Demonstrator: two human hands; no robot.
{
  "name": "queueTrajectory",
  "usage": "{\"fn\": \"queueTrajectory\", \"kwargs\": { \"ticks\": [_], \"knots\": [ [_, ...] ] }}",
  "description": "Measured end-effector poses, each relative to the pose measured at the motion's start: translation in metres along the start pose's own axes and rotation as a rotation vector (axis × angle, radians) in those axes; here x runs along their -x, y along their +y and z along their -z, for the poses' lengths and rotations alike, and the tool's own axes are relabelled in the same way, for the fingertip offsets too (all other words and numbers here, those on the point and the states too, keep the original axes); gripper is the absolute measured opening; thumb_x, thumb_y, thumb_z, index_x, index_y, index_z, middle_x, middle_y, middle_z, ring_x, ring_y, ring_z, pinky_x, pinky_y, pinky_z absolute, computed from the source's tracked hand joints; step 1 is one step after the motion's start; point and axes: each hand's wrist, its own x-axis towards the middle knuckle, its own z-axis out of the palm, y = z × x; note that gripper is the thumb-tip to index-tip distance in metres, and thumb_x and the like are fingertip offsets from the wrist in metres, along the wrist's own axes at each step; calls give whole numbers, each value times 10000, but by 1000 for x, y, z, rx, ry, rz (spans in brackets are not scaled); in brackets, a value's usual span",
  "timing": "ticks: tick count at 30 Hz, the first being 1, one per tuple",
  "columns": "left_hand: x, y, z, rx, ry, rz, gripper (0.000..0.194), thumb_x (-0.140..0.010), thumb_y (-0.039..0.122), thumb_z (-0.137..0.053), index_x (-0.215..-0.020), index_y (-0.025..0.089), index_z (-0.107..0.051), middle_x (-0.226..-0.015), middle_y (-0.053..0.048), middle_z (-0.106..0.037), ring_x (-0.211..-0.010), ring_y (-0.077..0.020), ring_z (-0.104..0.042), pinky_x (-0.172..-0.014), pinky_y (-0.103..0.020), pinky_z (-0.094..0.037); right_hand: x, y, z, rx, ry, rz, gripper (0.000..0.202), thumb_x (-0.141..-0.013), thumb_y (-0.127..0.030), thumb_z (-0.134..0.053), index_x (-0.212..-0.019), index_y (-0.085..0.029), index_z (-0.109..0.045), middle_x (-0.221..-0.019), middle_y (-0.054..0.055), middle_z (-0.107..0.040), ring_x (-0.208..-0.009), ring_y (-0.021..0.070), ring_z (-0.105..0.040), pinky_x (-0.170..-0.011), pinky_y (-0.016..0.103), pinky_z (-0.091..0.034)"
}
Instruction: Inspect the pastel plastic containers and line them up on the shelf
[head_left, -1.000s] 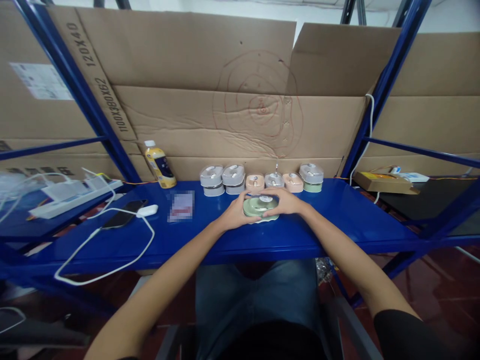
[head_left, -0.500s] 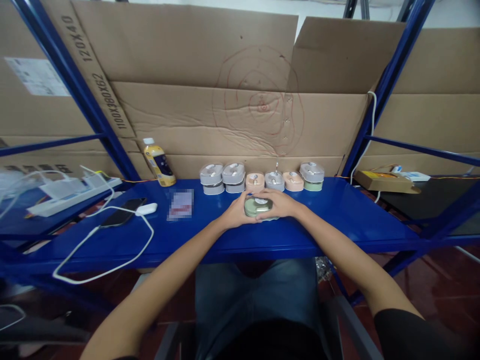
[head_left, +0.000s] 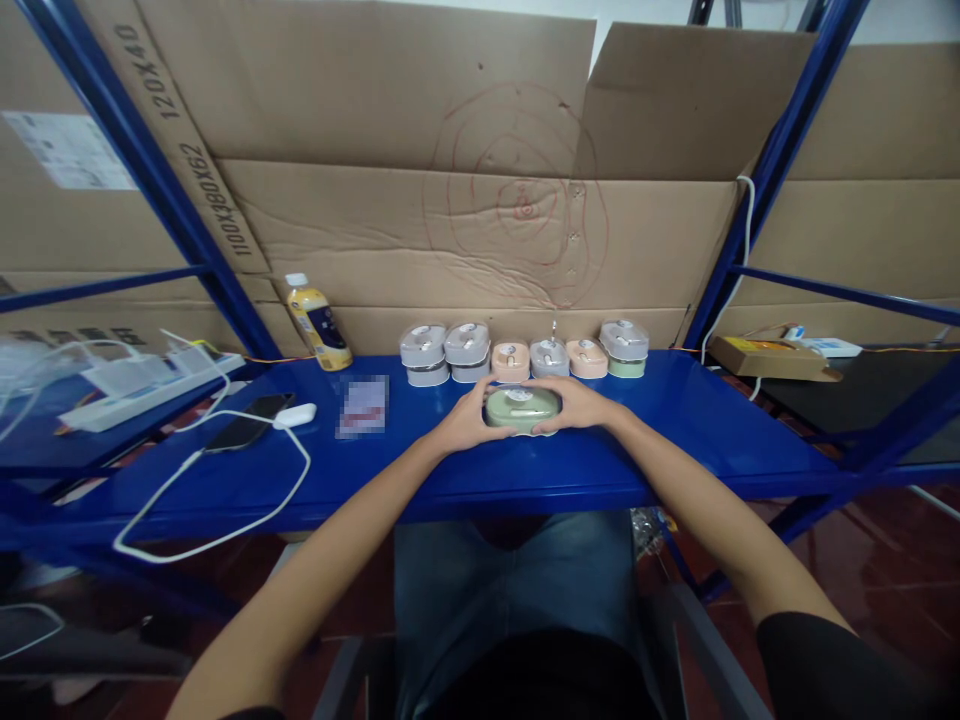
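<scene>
A green oval lidded box [head_left: 523, 408] with a clear cover and a round white label sits at the middle of the blue table, near its front. My left hand [head_left: 471, 415] wraps its left end, and my right hand [head_left: 576, 404] wraps the right end. Both thumbs rest along the front side. Just behind stands a row of similar boxes: two grey stacks [head_left: 445, 352] at left, then a pink box [head_left: 511, 361], a grey box [head_left: 549, 358], another pink box [head_left: 586, 358], and a grey-on-green stack [head_left: 624, 347] at right.
At the left stand a yellow bottle [head_left: 319, 322] and a blurred card [head_left: 363, 406]. A black phone [head_left: 249, 423] lies beside a white cable [head_left: 308, 467] and a power strip [head_left: 150, 392]. Cardboard [head_left: 337, 210] lines the back. Blue posts [head_left: 780, 170] frame the table; an open carton [head_left: 776, 358] sits at right.
My hands have spread apart to the two ends of the green box, uncovering more of its top. The boxes behind have stayed in place.
</scene>
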Motion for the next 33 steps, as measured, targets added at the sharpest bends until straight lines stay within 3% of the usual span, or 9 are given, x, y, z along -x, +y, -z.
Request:
{"fn": "queueTrajectory", "kwargs": {
  "ticks": [4, 7, 9, 12, 16, 21, 26, 29, 33],
  "knots": [
    [-2, -5, 1, -38, 169, -16, 815, -792, 463, -812, -1440, 195, -397, -1294, -153, -662, -1202, -303, -679, -1079, -518, -541, 1, 13, 24, 76, 225, -46, 779, -724, -570, -853, -1418, -279, -653, -1347, 94, -697, -1243, 359, -643, -1105, 538, -485],
    [-3, -3, 0, -164, 256, -2, 668, -854, 440, -751, -1398, 210, -438, -1284, -126, -660, -1206, -295, -668, -1089, -511, -534, -5, 31, 48, 267, 497, -287, 806, -758, -600, -817, -1444, -226, -618, -1334, 171, -659, -1232, 409, -616, -1062, 570, -480],
    [-3, 1, -1, -224, 254, -13, 591, -889, 420, -710, -1378, 200, -460, -1312, -136, -644, -1226, -302, -654, -1090, -510, -529, -14, 45, 60, 411, 601, -462, 834, -774, -619, -796, -1453, -180, -589, -1316, 231, -625, -1216, 446, -592, -1026, 589, -471],
    [-2, 6, -2, -294, 224, -31, 510, -928, 404, -656, -1361, 190, -492, -1326, -143, -619, -1258, -311, -628, -1098, -505, -517, -31, 61, 65, 552, 605, -582, 798, -799, -643, -759, -1383, -122, -601, -1311, 292, -587, -1231, 476, -544, -1024, 606, -433],
    [-14, 4, -2, -446, 160, -70, 478, -917, 352, -651, -1354, 195, -538, -1373, -148, -574, -1319, -344, -577, -1132, -524, -484, -51, 74, 52, 563, 602, -658, 834, -798, -719, -712, -1306, -65, -612, -1324, 358, -560, -1260, 515, -509, -1022, 649, -400],
    [-63, -2, -9, -559, 78, -137, 629, -834, 239, -694, -1427, 148, -506, -1512, -213, -501, -1454, -407, -446, -1227, -573, -348, -58, 82, 37, 545, 685, -614, 859, -776, -769, -693, -1284, -79, -626, -1313, 355, -598, -1309, 546, -468, -1046, 717, -334],
    [-100, 0, -31, -611, 64, -11, 616, -805, 216, -725, -1384, 134, -529, -1524, -244, -506, -1476, -456, -392, -1209, -630, -288, -54, 80, 36, 554, 658, -628, 867, -795, -784, -657, -1256, -50, -628, -1312, 355, -594, -1338, 550, -422, -1063, 733, -274],
    [-97, 5, -40, -668, 43, 31, 600, -815, 235, -756, -1358, 109, -533, -1497, -279, -512, -1431, -490, -413, -1176, -650, -297, -49, 78, 36, 564, 666, -595, 898, -844, -821, -573, -1259, -26, -619, -1314, 363, -575, -1334, 525, -394, -1067, 721, -260],
    [-74, 15, -40, -713, 26, 8, 540, -869, 265, -720, -1338, 63, -545, -1436, -315, -530, -1381, -519, -422, -1126, -657, -330, -47, 76, 35, 610, 644, -596, 975, -935, -795, -460, -1217, 127, -605, -1242, 444, -545, -1265, 499, -400, -1035, 673, -284]
  ]
}}
